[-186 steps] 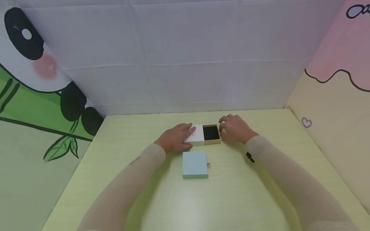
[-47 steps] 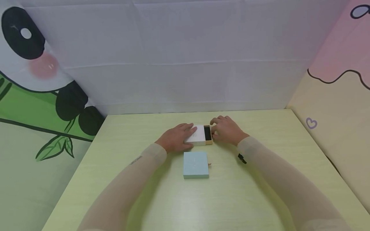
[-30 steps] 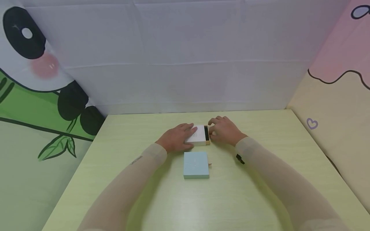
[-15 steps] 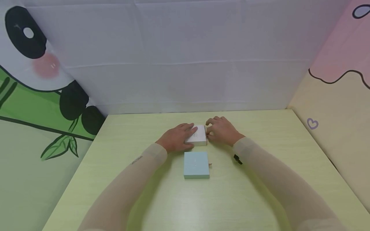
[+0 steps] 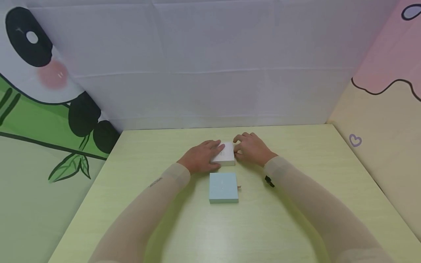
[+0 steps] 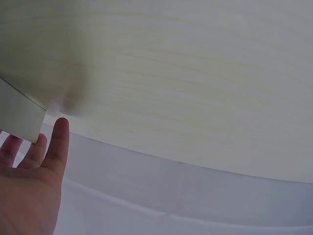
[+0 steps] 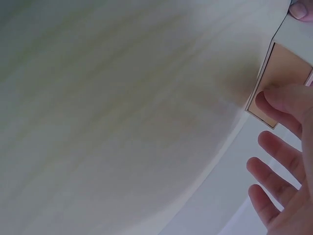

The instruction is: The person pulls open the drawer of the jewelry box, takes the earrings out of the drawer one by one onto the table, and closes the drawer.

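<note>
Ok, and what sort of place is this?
Probably a small staged booth, perhaps for recording: a pale table with a creased white sheet behind it and a cartoon-patterned wall on the left.

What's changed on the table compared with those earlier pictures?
The tan inner tray has slid left into the white box, so its dark inside no longer shows in the head view. The right hand moved left with it. Unchanged: the left hand rests on the white box; the light blue box lies in front.
</note>
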A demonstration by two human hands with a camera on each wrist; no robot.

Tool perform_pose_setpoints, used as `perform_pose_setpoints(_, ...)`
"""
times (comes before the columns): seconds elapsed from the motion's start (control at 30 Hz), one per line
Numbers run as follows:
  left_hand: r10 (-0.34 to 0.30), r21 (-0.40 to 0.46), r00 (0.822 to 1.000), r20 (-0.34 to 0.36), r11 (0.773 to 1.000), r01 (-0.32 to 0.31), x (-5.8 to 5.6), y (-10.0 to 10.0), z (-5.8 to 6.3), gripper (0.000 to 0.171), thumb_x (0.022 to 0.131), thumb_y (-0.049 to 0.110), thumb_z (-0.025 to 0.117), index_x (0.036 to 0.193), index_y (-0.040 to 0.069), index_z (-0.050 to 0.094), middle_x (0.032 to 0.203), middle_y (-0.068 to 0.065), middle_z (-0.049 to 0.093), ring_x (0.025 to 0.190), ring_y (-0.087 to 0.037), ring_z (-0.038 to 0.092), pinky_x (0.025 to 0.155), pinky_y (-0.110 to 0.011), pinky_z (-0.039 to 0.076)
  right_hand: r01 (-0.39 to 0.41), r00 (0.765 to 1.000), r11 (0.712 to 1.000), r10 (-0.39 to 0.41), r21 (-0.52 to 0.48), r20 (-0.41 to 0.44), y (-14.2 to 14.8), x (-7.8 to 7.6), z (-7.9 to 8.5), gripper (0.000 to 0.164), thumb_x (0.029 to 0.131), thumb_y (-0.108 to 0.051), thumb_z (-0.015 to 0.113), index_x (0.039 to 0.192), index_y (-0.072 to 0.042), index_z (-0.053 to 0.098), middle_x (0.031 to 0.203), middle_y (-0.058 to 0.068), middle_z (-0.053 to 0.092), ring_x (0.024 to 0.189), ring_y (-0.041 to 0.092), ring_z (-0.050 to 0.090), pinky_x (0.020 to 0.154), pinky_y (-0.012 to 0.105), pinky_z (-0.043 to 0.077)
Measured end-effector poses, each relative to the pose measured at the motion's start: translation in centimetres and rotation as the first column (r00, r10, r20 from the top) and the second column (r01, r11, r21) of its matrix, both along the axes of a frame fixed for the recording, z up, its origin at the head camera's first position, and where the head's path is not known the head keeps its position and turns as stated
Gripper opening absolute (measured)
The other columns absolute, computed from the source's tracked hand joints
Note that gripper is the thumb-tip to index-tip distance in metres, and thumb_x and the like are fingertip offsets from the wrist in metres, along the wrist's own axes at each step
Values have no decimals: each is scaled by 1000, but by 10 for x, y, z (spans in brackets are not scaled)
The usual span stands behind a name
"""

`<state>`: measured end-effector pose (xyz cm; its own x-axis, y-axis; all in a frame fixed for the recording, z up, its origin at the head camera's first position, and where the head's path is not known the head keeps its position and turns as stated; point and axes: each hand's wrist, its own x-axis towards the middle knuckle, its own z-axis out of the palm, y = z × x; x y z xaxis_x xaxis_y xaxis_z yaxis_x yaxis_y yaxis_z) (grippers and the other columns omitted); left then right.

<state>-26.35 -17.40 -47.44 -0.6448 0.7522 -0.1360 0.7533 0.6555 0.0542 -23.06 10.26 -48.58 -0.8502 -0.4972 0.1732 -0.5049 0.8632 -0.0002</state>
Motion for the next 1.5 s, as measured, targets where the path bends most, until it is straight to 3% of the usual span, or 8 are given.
perform_pose_setpoints(0.3, -1, 4, 1000, 14, 1000, 1, -3, 1, -2, 89, 116, 55, 70, 189, 22, 31, 197, -7, 34, 183, -33, 37, 140, -53, 50, -10, 1000, 1000, 10, -12, -26, 0, 2, 0, 13, 109, -28, 85, 115, -24, 96, 144, 8, 83, 131, 35, 76, 111, 56, 63)
perform_pose_setpoints(0.57, 22, 43, 997, 71, 999, -25, -8, -2, -7, 91, 115, 56, 72, 190, 26, 30, 198, -4, 32, 184, -31, 34, 144, -53, 45, 9, 1000, 1000, -9, -12, -9, 0, 5, 2, 14, 110, -30, 85, 116, -24, 96, 145, 8, 82, 132, 36, 75, 114, 57, 63)
perform_pose_setpoints(0.93, 58, 151, 991, 117, 986, -75, -5, -8, 2, 95, 111, 53, 78, 190, 31, 30, 199, -2, 28, 184, -33, 33, 143, -58, 46, 39, 999, 999, -38, -19, 12, 10, 7, -1, 16, 110, -32, 84, 118, -23, 95, 148, 8, 82, 137, 37, 75, 115, 56, 62)
perform_pose_setpoints(1.17, 55, 175, 993, 104, 982, -72, -3, -13, 3, 93, 112, 60, 73, 189, 31, 31, 199, -1, 27, 185, -33, 31, 145, -58, 42, 55, 998, 998, -55, -32, 14, 26, 20, 1, 17, 109, -31, 84, 119, -20, 94, 148, 10, 81, 139, 39, 74, 113, 58, 62)
perform_pose_setpoints(1.33, 30, 214, 990, 135, 975, -59, 8, -18, 2, 95, 110, 63, 75, 189, 35, 31, 199, 2, 27, 186, -32, 30, 145, -60, 42, 42, 999, 999, -42, -33, 11, 32, 31, -1, 17, 110, -30, 83, 119, -21, 94, 148, 10, 81, 139, 38, 74, 117, 59, 62)
perform_pose_setpoints(1.5, -23, 250, 987, 157, 968, -17, 32, -24, 4, 94, 108, 63, 77, 188, 37, 34, 198, 3, 32, 185, -31, 31, 142, -59, 46, -1, 1000, 999, 0, -39, -9, 32, 49, 0, 14, 108, -29, 86, 117, -22, 94, 146, 8, 82, 137, 37, 75, 116, 58, 63)
